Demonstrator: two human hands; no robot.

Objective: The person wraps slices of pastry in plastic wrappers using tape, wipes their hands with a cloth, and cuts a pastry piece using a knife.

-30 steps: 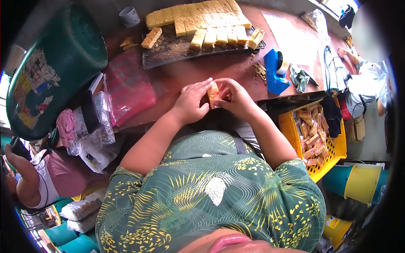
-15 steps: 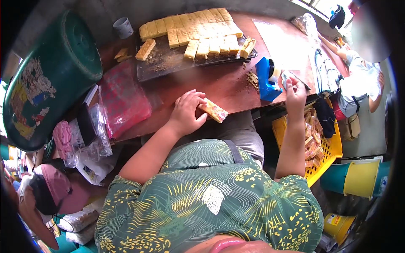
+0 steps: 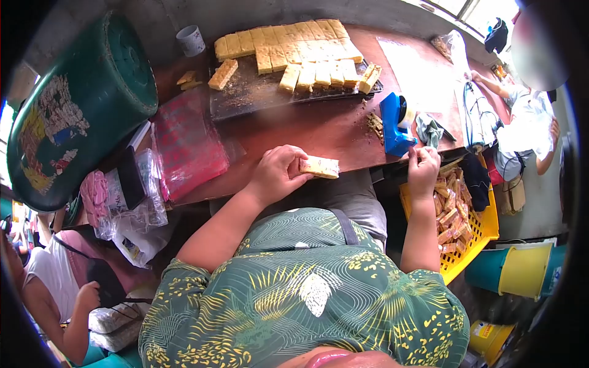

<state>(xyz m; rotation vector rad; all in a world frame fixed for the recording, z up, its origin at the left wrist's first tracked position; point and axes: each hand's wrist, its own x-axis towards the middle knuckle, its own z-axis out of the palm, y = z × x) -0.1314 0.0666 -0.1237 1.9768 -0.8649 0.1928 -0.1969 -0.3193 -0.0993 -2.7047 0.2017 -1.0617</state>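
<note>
Bar (image 3: 321, 167), centre, pale yellow; table (image 3: 276, 132) red-brown; dispenser (image 3: 391, 126) blue; crate (image 3: 489, 227), right, yellow; shirt (image 3: 264, 300) green with yellow-and-white pattern.

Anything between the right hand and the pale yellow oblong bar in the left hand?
Nothing visible. The gap from the right hand to the pale yellow oblong bar looks open; the blue tape dispenser stands close by, just beyond that path.

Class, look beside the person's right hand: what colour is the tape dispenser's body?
The tape dispenser's body is bright blue, seen best in the head view.
</note>
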